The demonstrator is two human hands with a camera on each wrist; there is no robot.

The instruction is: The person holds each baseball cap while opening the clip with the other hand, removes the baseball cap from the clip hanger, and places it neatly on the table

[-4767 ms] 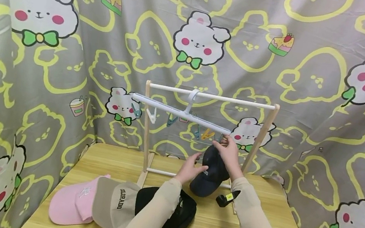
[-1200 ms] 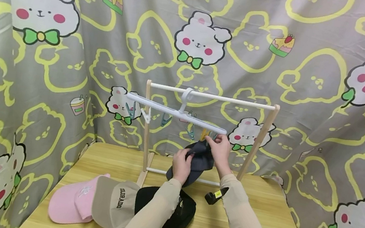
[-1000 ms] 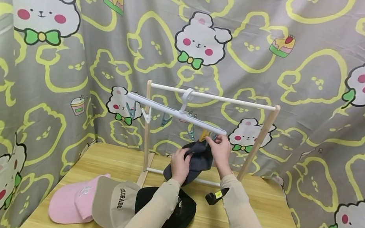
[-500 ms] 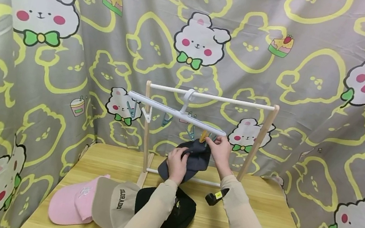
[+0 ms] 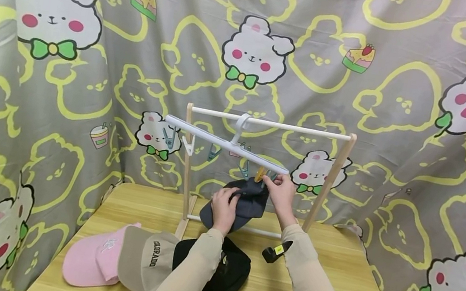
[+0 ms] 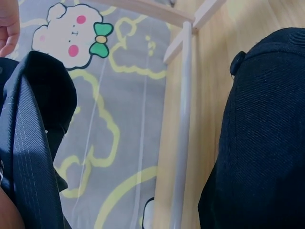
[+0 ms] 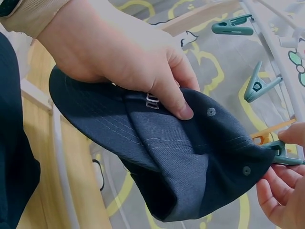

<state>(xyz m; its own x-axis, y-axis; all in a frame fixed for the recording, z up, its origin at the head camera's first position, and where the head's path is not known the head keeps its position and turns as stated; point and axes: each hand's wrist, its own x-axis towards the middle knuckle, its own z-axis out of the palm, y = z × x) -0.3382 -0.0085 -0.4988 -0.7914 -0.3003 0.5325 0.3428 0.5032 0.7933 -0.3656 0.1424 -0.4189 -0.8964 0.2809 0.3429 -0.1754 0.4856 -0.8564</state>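
My left hand [image 5: 223,208] grips a navy baseball cap [image 5: 252,203] at the front of its crown, thumb on the outside. The cap's brim points down and left, and its opening shows in the right wrist view. At the top of the crown, my right hand [image 5: 281,192] pinches a teal clothespin [image 7: 284,155], whose jaws meet the cap fabric. An orange clothespin [image 5: 260,174] hangs right beside it. Both hang from a pale hanger [image 5: 202,134] that tilts down to the right and hooks over the rack's white bar [image 5: 299,128].
On the table at the front left lie a pink cap [image 5: 92,255], a beige cap [image 5: 146,259] and a black cap [image 5: 233,273], overlapping in a row. Other clothespins, one of them white [image 5: 188,145], dangle along the hanger. The wooden rack [image 5: 332,176] stands before a patterned curtain.
My left hand, loosely beside the cap at first, now grips it. The cap has swung left, brim turned to the left. The hanger and right hand have shifted slightly left.
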